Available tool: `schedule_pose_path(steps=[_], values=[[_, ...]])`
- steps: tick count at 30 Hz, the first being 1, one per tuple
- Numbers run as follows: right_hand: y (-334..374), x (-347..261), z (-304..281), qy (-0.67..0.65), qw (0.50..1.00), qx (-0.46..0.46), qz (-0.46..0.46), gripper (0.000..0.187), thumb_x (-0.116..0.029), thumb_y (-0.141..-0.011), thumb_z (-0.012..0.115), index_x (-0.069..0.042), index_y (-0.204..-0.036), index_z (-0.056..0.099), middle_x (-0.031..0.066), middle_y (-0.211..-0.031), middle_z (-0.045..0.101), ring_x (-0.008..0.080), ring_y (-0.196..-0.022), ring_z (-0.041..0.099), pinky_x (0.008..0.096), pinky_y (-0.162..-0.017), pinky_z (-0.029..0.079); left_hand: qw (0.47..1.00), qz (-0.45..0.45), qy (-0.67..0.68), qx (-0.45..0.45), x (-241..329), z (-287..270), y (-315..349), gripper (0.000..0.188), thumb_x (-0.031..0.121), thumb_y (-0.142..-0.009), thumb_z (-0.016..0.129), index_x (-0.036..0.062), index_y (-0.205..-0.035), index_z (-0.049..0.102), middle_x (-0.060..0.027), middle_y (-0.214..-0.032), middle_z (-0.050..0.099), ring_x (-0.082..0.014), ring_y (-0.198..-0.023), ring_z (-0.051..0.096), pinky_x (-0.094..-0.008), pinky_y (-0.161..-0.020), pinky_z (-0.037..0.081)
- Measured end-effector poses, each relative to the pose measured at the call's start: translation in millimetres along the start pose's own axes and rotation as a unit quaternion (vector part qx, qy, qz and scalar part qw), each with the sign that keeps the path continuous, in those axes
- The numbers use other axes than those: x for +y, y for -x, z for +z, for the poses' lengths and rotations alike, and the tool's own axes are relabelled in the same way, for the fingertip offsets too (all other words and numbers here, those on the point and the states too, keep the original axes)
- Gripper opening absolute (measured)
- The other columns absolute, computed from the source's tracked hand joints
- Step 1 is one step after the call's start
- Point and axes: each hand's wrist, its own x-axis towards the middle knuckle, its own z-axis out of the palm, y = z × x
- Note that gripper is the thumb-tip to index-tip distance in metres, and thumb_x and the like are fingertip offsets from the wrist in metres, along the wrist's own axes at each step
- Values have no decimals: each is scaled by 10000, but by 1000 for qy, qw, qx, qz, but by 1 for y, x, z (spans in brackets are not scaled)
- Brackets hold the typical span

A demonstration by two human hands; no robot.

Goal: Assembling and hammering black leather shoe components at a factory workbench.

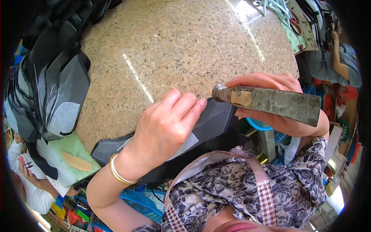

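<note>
My right hand [286, 116] is closed round a hammer [280, 105], raised above the near edge of the stone table. The hammer's long, worn metal head lies across my fingers, and the wooden end of its handle shows in it. My left hand [166, 123] bends its fingers down on the edge of a black leather-like panel [212, 116] at the table's near edge. The panel has a light grey patch [186, 146], partly hidden behind my left hand. My left fingertips are close to the hammer's narrow end but apart from it.
The speckled stone table [185, 50] stretches away in front. A stack of black panels [58, 85] stands at the left, by a green board [87, 156]. Red-handled scissors [295, 23] lie at the far right. Blue baskets [143, 201] sit below; other people work at both sides.
</note>
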Motion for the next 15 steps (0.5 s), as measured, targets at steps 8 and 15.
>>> schedule_pose_path(steps=[8, 15], values=[[-10, -12, 8, 9, 989, -84, 123, 403, -301, -854, 727, -129, -1202, 617, 6, -1070, 682, 180, -884, 667, 308, -785, 407, 981, -97, 157, 56, -2, 8, 11, 130, 84, -816, 648, -18, -897, 650, -61, -834, 542, -221, -787, 560, -339, -616, 487], [-14, -17, 5, 17, 975, -130, 181, 418, -317, -847, 729, -118, -1194, 609, 10, -973, 698, 184, -896, 672, 313, -782, 400, 999, -39, 13, 11, 17, 0, 5, 194, 9, -753, 683, -2, -943, 644, -94, -863, 557, -264, -819, 574, -374, -680, 494]])
